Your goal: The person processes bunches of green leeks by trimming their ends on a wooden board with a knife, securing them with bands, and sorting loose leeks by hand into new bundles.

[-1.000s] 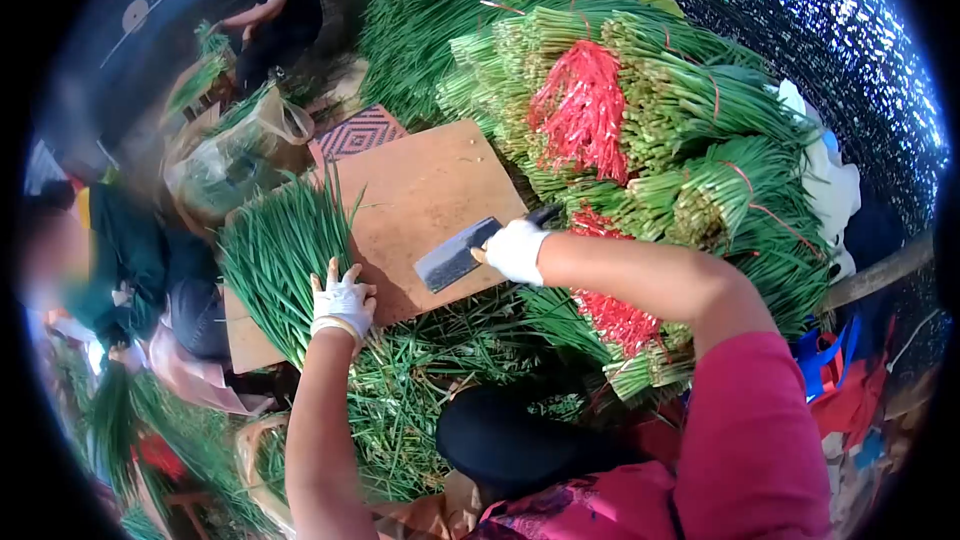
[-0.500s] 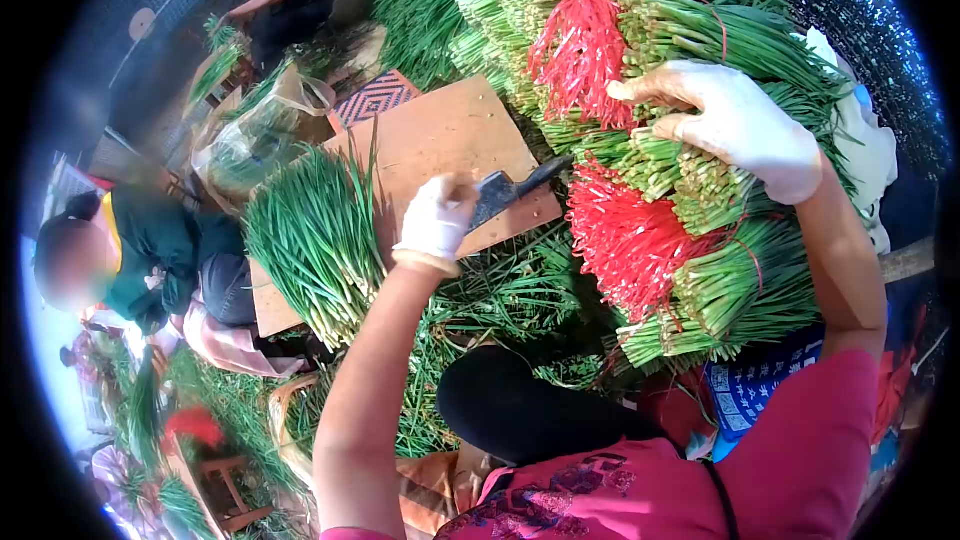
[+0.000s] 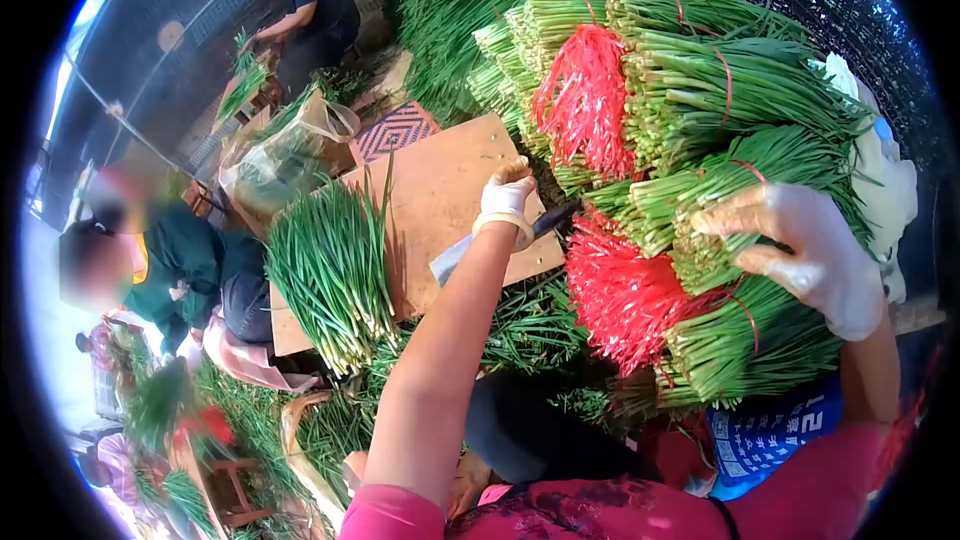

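Note:
My gloved left hand (image 3: 508, 190) is over the right part of a wooden board (image 3: 440, 180), fingers pressed together; what they hold, if anything, is hidden. A cleaver (image 3: 452, 258) lies on the board beside that wrist, its dark handle pointing right. Loose green stalks (image 3: 330, 275) rest on the board's left side, white ends toward me. On the right, my gloved right hand (image 3: 815, 255) hovers over tied green bundles (image 3: 750, 340), fingers apart and holding nothing. Red ties (image 3: 630, 290) lie in a heap left of it; more red ties (image 3: 588, 100) lie on the bundles above.
A plastic bag of greens (image 3: 290, 155) stands behind the board. One person (image 3: 320, 10) crouches at the upper left; another person (image 3: 185, 260) sits at the left. Loose leaves (image 3: 530, 325) cover the ground below the board. A blue printed bag (image 3: 775, 440) is at the lower right.
The right hand has let go of the cleaver and moved right over the bundles. My left hand has left the loose stalks and moved right across the board.

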Action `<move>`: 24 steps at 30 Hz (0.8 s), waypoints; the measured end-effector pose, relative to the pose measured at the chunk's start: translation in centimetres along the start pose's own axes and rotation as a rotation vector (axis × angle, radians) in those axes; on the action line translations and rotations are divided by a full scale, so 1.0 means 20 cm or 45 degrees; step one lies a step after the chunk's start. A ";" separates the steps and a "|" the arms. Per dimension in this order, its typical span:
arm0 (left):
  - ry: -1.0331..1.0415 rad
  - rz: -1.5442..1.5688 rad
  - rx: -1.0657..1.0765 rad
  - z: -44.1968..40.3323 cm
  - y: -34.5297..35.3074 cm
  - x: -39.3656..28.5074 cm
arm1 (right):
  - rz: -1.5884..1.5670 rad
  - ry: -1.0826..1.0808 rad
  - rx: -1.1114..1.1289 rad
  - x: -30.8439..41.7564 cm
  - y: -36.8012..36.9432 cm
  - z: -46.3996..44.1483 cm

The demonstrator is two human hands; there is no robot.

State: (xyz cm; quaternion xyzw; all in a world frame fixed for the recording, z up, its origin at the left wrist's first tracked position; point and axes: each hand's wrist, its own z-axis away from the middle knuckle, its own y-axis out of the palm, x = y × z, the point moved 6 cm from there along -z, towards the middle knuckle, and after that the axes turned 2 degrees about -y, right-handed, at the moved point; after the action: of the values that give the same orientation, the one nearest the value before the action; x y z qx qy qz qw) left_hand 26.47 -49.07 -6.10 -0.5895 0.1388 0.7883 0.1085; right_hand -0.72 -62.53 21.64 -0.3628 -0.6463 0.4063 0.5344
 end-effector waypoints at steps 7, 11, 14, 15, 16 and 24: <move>-0.458 0.364 0.117 -0.08 0.17 0.09 | 0.016 0.034 -0.072 -0.05 0.02 0.09; -0.394 0.467 0.215 -0.15 0.24 0.14 | 0.003 0.038 -0.096 -0.08 0.04 0.09; -0.337 0.550 0.337 -0.09 0.22 0.12 | 0.007 -0.010 -0.043 -0.06 0.07 0.05; -0.260 0.382 0.405 0.00 0.17 0.07 | 0.011 -0.031 -0.015 -0.04 0.08 0.03; -0.219 0.317 0.248 0.02 0.08 0.15 | -0.040 -0.080 -0.035 0.00 0.09 0.01; 0.098 0.433 0.233 0.97 -0.55 0.13 | 0.083 -0.637 0.239 0.55 0.64 -0.34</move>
State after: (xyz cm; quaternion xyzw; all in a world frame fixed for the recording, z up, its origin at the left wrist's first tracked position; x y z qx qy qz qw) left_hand 11.97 -31.93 -4.39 -0.5750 0.3114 0.7562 0.0215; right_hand 4.69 -46.50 15.04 -0.2207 -0.7058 0.5583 0.3760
